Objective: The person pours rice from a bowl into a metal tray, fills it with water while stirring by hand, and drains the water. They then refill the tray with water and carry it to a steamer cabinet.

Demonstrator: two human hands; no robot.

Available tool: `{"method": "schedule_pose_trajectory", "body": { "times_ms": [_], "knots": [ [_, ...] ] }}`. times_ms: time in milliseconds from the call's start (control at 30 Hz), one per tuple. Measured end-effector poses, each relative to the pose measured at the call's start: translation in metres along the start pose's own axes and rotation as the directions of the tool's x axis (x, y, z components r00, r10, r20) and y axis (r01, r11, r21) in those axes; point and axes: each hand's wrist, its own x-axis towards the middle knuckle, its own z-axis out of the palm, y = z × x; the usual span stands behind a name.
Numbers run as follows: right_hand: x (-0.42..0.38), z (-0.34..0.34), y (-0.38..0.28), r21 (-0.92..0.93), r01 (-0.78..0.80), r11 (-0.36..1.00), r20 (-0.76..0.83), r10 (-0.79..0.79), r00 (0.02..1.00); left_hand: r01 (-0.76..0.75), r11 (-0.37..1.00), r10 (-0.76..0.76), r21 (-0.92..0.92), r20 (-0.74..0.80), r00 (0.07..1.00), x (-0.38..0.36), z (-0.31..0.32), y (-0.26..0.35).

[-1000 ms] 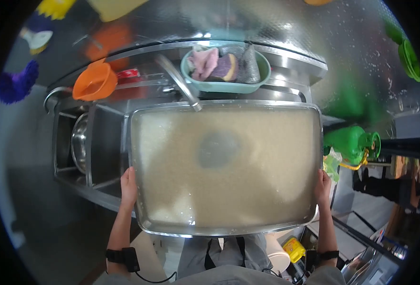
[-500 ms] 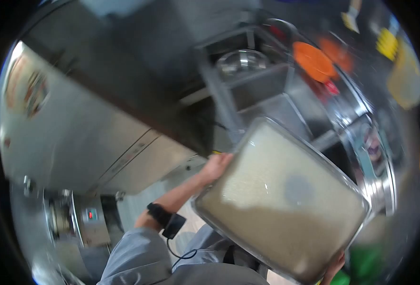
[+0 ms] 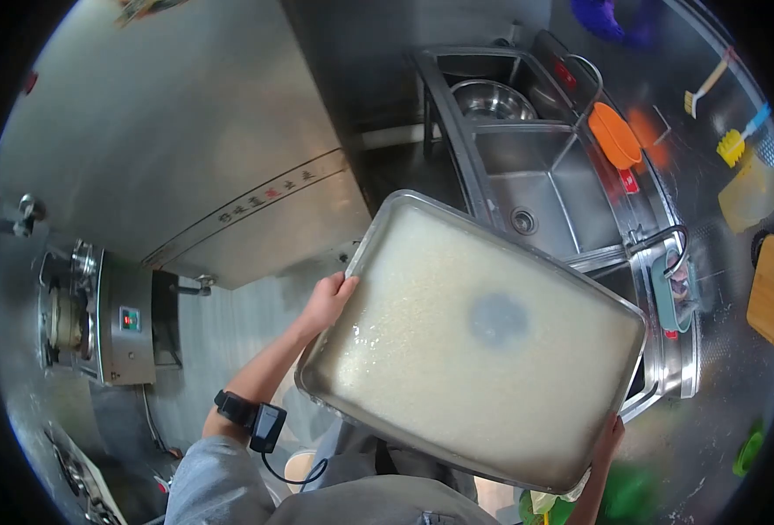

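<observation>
Tray [image 3: 470, 341] of cloudy, pale liquid, wide and rectangular with rounded corners and a rolled steel rim, is now carried away from the sink [image 3: 527, 188]; a second ago it sat level under the tap, so the filling looks finished and the load is on the move. The left hand [image 3: 327, 302] is closed on the tray's left rim, thumb over the edge. The right hand [image 3: 608, 440] is at the right rim, fingers up along it, though its grip is partly hidden. The liquid is milky and opaque, possibly soaking rice, with a grey round shadow mid-surface. A brushed-steel cabinet [image 3: 186, 149] stands left; an orange funnel [image 3: 615, 136] rests by the basins.
</observation>
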Motion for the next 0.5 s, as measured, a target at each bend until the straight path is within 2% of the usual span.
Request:
{"method": "schedule_pose_trajectory", "body": {
  "times_ms": [67,133,233,333,367,400,433,467,500],
  "knots": [
    [0.002,0.009,-0.017,-0.039,0.073,0.997,0.024,-0.072,0.997,0.053,0.998,-0.052,0.032,-0.020,0.998,-0.028,-0.026,-0.015],
    [0.008,0.018,-0.032,-0.080,0.162,0.984,0.062,-0.157,0.986,0.130,0.987,-0.139,-0.091,-0.098,0.985,-0.056,-0.046,-0.033],
    [0.025,0.041,-0.064,-0.080,0.290,0.954,0.141,-0.277,0.951,0.212,0.962,-0.244,-0.173,-0.189,0.951,-0.102,-0.073,-0.055],
    [0.024,0.071,-0.128,-0.021,0.439,0.898,0.230,-0.423,0.877,0.267,0.936,-0.329,-0.232,-0.299,0.896,-0.155,-0.095,-0.089],
    [0.023,0.082,-0.145,0.048,0.462,0.886,0.279,-0.456,0.845,0.217,0.929,-0.321,-0.301,-0.360,0.876,-0.174,-0.101,-0.096],
    [0.024,0.095,-0.163,0.120,0.480,0.869,0.325,-0.492,0.808,0.158,0.919,-0.313,-0.362,-0.426,0.849,-0.190,-0.109,-0.101],
    [0.031,0.113,-0.171,0.203,0.433,0.878,0.356,-0.478,0.803,0.146,0.908,-0.334,-0.393,-0.466,0.819,-0.207,-0.114,-0.099],
    [0.030,0.126,-0.187,0.216,0.460,0.861,0.385,-0.508,0.771,0.152,0.898,-0.361,-0.412,-0.496,0.790,-0.225,-0.121,-0.106],
    [0.028,0.141,-0.205,0.255,0.468,0.846,0.424,-0.533,0.732,0.224,0.893,-0.410,-0.390,-0.503,0.761,-0.243,-0.129,-0.115]
  ]
}}
